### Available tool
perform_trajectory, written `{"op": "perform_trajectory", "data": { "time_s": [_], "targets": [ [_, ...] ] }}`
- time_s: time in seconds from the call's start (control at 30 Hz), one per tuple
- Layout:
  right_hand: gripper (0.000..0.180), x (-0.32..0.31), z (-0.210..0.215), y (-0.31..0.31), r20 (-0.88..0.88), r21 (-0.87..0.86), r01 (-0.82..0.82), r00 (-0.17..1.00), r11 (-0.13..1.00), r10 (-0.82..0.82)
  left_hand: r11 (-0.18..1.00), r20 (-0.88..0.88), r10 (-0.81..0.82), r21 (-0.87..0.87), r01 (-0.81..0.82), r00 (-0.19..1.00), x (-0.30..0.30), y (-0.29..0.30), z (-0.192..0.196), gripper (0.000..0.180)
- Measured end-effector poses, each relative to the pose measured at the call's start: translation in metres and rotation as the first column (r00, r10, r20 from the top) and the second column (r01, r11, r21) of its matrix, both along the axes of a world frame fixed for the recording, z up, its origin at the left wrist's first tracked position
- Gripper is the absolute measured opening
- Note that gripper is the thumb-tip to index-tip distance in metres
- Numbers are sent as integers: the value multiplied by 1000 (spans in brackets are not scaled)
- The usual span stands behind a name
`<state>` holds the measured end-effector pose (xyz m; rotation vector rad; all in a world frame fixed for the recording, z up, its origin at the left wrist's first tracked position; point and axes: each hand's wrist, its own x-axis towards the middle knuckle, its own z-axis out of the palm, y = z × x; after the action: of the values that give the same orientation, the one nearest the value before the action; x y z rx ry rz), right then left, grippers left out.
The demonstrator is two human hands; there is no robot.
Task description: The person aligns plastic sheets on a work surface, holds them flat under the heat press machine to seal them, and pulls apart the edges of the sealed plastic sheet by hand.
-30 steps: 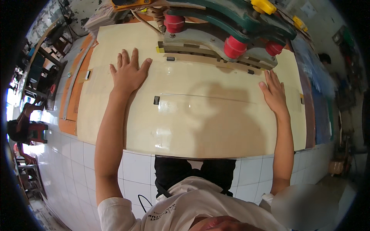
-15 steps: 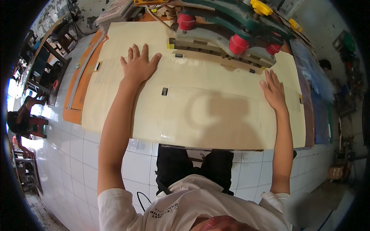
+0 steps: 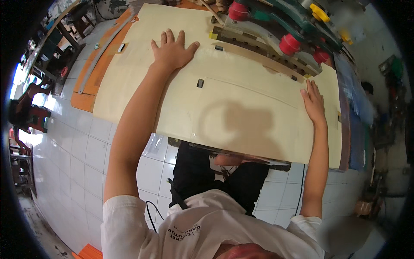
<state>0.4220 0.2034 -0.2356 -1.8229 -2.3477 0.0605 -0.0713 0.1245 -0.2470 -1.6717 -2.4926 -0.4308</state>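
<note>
A wide cream-coloured sheet (image 3: 181,108) lies flat over the worktop. My left hand (image 3: 171,51) rests palm down on its far left part, fingers spread and holding nothing. On the right, my right hand (image 3: 314,102) also lies flat on the sheet, fingers stretched out, its tips close to the right end of the press's metal bar (image 3: 267,52). Small dark pieces sit on the sheet: a dark tab (image 3: 200,83) near the middle, and others along the bar. A faint straight ridge runs rightward from that tab. A head-shaped shadow falls on the near half.
The green press frame (image 3: 280,15), with red cylinders and yellow knobs, overhangs the far right. A metal ruler strip (image 3: 101,54) lies on the orange board (image 3: 82,101) at left. Blue plastic sheets (image 3: 355,129) are at right. A red stool (image 3: 39,118) stands far left.
The view has tilted, so the sheet and press sit higher and farther right in the picture. Both hands remain flat on the sheet, in nearly the same places.
</note>
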Motion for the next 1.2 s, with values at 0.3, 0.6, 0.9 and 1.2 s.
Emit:
{"op": "perform_trajectory", "data": {
  "time_s": [0.3,0.6,0.9,1.2],
  "targets": [
    [71,-4,9,1,-26,-12,-8,1000,1000,7,1000,-31,0,-1,0,1000,-1,2,-1,82],
    [68,-8,10,-6,-1,-8,-5,1000,1000,5,1000,-51,8,-21,-9,999,1,-1,0,83],
    [69,-1,7,-2,-8,2,-29,1000,1000,29,1000,-30,-16,14,16,999,2,-4,2,83],
    [68,0,6,0,11,10,-27,1000,1000,27,998,-3,-31,51,31,1000,4,-5,2,82]
  ]
}}
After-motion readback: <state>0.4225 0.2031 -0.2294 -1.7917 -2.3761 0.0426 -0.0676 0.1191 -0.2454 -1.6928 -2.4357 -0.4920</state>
